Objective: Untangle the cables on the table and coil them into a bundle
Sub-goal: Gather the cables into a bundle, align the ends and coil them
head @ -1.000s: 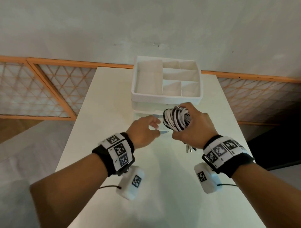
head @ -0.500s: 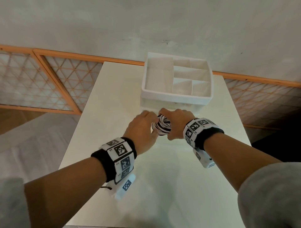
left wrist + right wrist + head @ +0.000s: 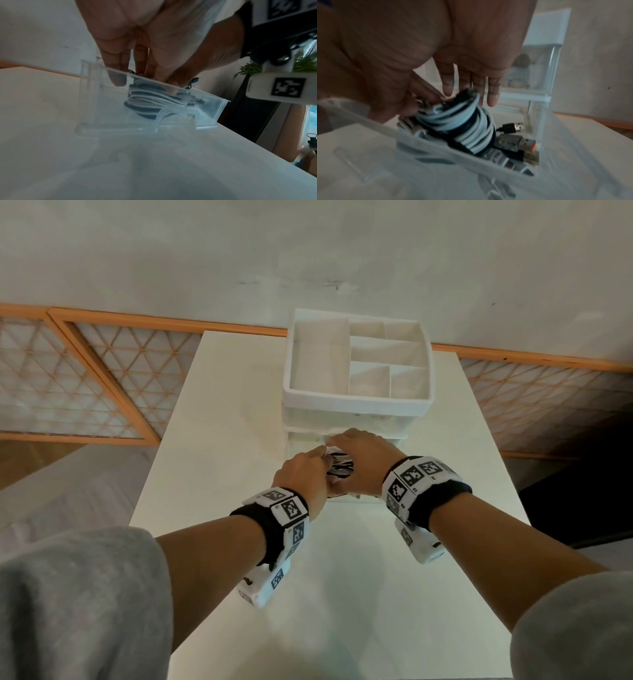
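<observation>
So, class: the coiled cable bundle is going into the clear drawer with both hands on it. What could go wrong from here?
1. The cable bundle stands tall in the clear drawer; it may catch on the organizer when the drawer shuts.
2. Loose USB plugs lie beside the coil; one could jam.
3. Once the right hand and left hand let go, the coil might spring loose.

Grey sleeves [image 3: 85, 594] pushed up past both forearms. Each wrist wears a black band [image 3: 442, 501] carrying white tiles printed with black square-code markers [image 3: 291, 508]. Under each wrist hangs a white camera housing [image 3: 265, 585] with its own marker; a thin black cable loops at the left one.
</observation>
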A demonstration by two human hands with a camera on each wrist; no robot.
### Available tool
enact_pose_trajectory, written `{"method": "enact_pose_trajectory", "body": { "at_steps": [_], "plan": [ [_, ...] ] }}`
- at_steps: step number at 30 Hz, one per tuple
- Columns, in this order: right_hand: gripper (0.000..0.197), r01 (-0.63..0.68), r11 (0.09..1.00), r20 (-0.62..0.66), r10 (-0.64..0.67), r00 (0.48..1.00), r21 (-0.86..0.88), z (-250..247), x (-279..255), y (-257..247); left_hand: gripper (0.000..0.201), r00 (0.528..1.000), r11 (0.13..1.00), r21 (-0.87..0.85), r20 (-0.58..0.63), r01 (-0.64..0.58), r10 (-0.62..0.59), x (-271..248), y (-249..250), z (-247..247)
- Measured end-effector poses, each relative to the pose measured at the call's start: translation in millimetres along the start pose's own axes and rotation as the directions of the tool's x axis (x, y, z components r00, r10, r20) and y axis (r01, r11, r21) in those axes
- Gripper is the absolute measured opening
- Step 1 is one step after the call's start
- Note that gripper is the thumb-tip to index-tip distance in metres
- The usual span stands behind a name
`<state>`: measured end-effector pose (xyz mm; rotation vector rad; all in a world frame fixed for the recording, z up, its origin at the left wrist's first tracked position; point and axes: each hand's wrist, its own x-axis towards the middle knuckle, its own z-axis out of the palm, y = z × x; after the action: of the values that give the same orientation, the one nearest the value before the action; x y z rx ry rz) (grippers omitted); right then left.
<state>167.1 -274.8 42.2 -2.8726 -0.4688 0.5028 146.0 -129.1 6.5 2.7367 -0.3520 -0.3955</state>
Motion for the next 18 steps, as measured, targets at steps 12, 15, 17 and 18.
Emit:
{"method": "enact_pose_trajectory", "body": {
  "at_steps": [12, 15, 17, 18],
  "plan": [
    [0.062, 0.047, 0.983, -0.501, -0.130, 0.856, -0.176, 107, -55, 16, 0.036, 0.998, 0.996, 0.075, 0.037, -0.057, 0.055, 12, -3, -2],
    [0.053, 0.085, 0.984, -0.524, -0.157, 0.837, -0.160, 104, -49, 21, 0.035, 0.995, 0.992, 0.085, 0.050, -0.093, 0.089, 13, -1, -7],
    [0.049, 0.079, 0.986, -0.509, -0.143, 0.849, -0.145, 98, -41, 21, 0.036, 0.994, 0.991, 0.079, 0.044, -0.106, 0.103, 12, -1, -10],
    [0.048, 0.064, 0.988, -0.497, -0.126, 0.858, -0.139, 94, -35, 21, 0.038, 0.994, 0.991, 0.077, 0.042, -0.106, 0.103, 11, -1, -12]
  ]
}}
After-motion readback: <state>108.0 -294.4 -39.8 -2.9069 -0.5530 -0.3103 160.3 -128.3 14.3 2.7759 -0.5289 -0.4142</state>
